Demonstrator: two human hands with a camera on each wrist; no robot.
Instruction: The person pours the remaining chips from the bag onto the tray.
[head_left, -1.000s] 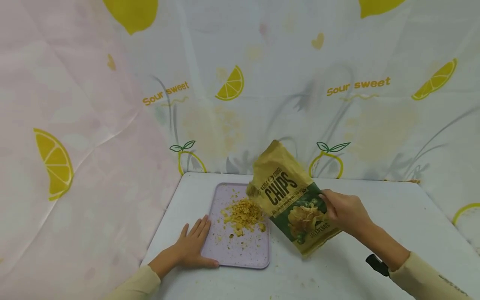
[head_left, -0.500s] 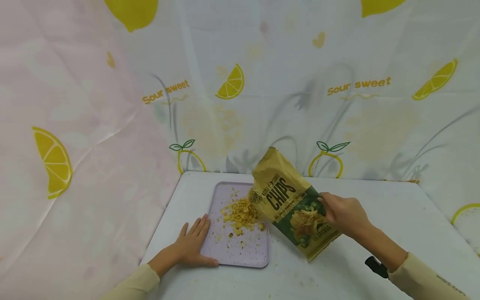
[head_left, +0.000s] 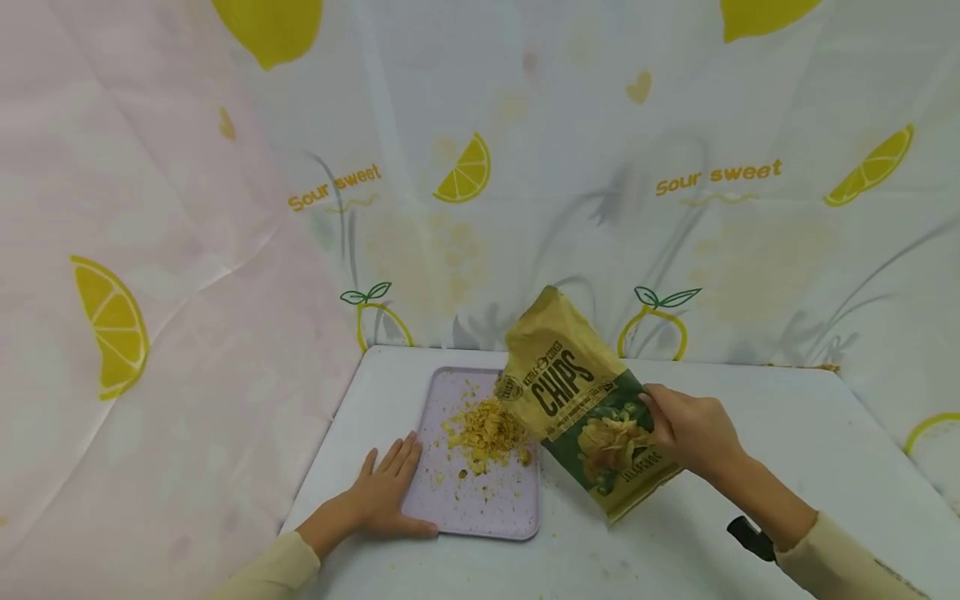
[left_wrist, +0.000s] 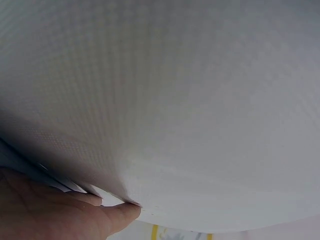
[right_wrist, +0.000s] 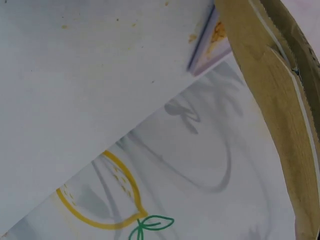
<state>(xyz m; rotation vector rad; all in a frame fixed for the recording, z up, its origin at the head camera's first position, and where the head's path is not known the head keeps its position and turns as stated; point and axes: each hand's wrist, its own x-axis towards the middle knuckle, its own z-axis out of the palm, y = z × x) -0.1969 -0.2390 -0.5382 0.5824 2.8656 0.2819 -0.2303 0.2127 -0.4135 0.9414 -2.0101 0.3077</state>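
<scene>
A chip bag (head_left: 581, 408), tan with a green band and marked "CHIPS", leans to the left over the right side of a lilac tray (head_left: 480, 515). My right hand (head_left: 693, 429) grips its right edge, with the thumb on the printed front. The bag's back and side (right_wrist: 267, 90) fill the right of the right wrist view. On the tray lies a heap of broken chips (head_left: 486, 432) with loose crumbs around it. My left hand (head_left: 386, 492) lies with fingers straight and spread at the tray's left edge. Its fingers (left_wrist: 120, 215) show low in the left wrist view.
The white table (head_left: 780, 425) runs under the tray and out to the right, with a few crumbs near its front. A printed lemon curtain (head_left: 525, 167) stands behind the table and at its left side. A small black object (head_left: 750, 537) sits by my right wrist.
The chip bag dips slightly and rises again in my right hand, its tilt shifting a little. My left hand and the tray stay in place.
</scene>
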